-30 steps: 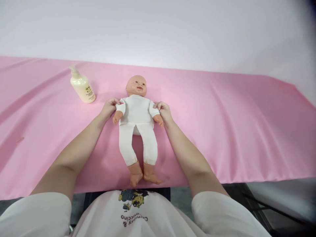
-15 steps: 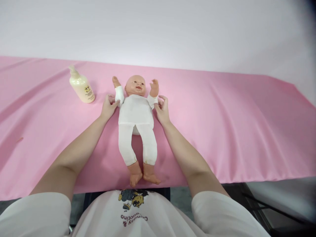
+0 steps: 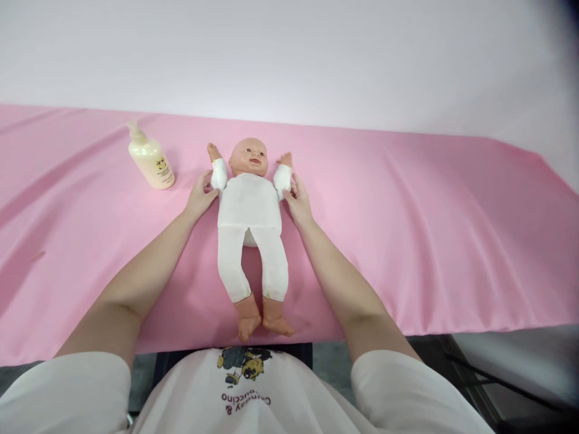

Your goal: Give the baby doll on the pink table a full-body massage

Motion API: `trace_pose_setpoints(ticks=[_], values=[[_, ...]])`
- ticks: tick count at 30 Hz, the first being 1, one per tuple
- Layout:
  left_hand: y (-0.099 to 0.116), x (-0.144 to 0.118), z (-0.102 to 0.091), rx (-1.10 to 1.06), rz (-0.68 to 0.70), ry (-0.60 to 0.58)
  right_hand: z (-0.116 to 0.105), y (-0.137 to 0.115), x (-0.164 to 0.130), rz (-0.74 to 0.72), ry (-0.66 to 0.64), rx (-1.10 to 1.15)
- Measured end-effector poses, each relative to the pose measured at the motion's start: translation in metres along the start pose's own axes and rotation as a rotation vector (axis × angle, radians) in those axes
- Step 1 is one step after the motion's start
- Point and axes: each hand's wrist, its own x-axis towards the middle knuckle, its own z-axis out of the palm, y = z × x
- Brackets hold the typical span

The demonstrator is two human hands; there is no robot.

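A baby doll (image 3: 249, 202) lies on its back, its head away from me and its bare feet towards me. Its body, arms and legs are white; head, hands and feet are skin-toned plastic. My left hand (image 3: 201, 194) holds the doll's arm on the left, thumb against the near side and fingers around the outer side. On the other side, my right hand (image 3: 298, 200) has the doll's other arm between thumb and fingers. Both of the doll's arms point up beside its head. Some of my fingertips are hidden behind the doll's sleeves.
A cream-coloured pump bottle (image 3: 152, 161) stands left of the doll's head, beyond my left hand. Pink cloth (image 3: 384, 229) with soft folds covers the table, and its front edge runs close to my body. A white wall (image 3: 289, 60) rises behind the table.
The doll's arm in my right hand has turned and lowered outward, so its hand sits lower. My left fingers lie straighter along the other arm. The bottle has stayed in place.
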Motion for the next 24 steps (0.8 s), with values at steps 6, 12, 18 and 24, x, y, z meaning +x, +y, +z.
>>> trace_pose_setpoints(ticks=[6,12,18,24], values=[[0.008,-0.005,0.005,-0.221,0.048,0.015,0.002,-0.011,-0.001,0.106,0.008,0.238],[0.011,-0.007,0.007,-0.170,-0.024,0.003,0.001,-0.016,-0.006,0.168,0.014,0.233],[0.005,-0.003,0.002,-0.040,0.054,-0.100,0.006,-0.009,0.000,0.099,0.051,0.284],[0.006,-0.006,0.001,0.186,0.121,-0.180,0.004,0.002,-0.001,0.024,0.072,0.200]])
